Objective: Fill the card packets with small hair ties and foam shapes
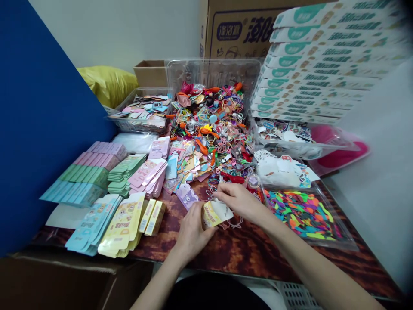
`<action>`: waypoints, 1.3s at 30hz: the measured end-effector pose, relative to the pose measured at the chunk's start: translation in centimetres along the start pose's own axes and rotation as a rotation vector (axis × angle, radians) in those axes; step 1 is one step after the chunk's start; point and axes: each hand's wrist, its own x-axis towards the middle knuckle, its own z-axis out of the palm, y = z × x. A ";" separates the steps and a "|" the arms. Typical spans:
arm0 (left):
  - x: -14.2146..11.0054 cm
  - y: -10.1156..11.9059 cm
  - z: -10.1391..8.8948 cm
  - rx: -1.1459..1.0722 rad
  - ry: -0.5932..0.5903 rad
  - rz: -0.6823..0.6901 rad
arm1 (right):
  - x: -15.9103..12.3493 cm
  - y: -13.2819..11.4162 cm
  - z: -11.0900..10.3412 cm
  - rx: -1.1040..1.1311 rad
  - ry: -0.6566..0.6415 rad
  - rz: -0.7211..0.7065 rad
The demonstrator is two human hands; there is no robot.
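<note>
Near the front middle of the table, my left hand (pixel 191 230) grips a small yellow printed paper box (pixel 211 216), fingers along its left side and thumb below. The box is tilted, and its white inner flap stands open toward the right. My right hand (pixel 240 201) is closed in a pinch just above the open end; what lies between its fingertips is too small to make out. A purple printed card (pixel 187 196) lies just beyond my left fingers. Thin elastic hair ties (pixel 237 223) show on the table under and beside the box.
A large heap of small trinkets and hair ties (pixel 213 125) spills from a clear bin behind. Folded yellow cartons (pixel 124 224), blue cartons (pixel 93 224) and rows of finished boxes (pixel 87 172) are at left. A tray of colourful balloons (pixel 300 215) and sticker bags (pixel 284 170) stand right.
</note>
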 end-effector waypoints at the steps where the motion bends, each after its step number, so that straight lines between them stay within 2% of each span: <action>1: 0.0 0.0 0.0 -0.003 0.013 -0.010 | -0.1 0.0 -0.1 -0.028 -0.006 0.003; 4: 0.0 0.0 0.1 0.003 0.052 -0.020 | -0.7 -0.4 0.2 -0.180 -0.034 0.023; 9: -0.2 0.1 0.4 0.007 0.037 0.021 | -1.4 -1.2 2.0 -0.459 -0.069 -0.038; 11: -0.3 0.0 0.4 0.001 0.044 0.017 | -1.2 -0.9 2.2 -0.391 -0.066 -0.036; 15: -0.3 -0.1 0.2 0.016 0.048 -0.020 | -0.3 -0.2 1.4 0.008 0.002 -0.015; 18: -0.2 0.1 0.1 0.016 0.040 -0.023 | 0.5 -0.2 0.9 0.238 -0.022 0.009; 27: 0.0 -0.2 0.2 0.010 0.052 -0.056 | 0.8 0.1 1.0 0.329 -0.138 0.020; 30: 0.0 -0.4 0.1 -0.003 0.065 -0.061 | -0.4 0.0 0.7 0.342 -0.046 0.007; 32: 0.0 -0.4 0.2 -0.040 0.096 -0.080 | -1.7 -0.4 0.9 0.338 0.116 -0.040; 35: 0.1 -0.3 0.4 -0.096 0.165 -0.106 | -3.8 -0.8 2.4 0.318 0.374 -0.134; 39: 0.2 -0.4 0.6 -0.085 0.141 -0.100 | -5.4 -0.6 4.6 0.338 0.458 -0.225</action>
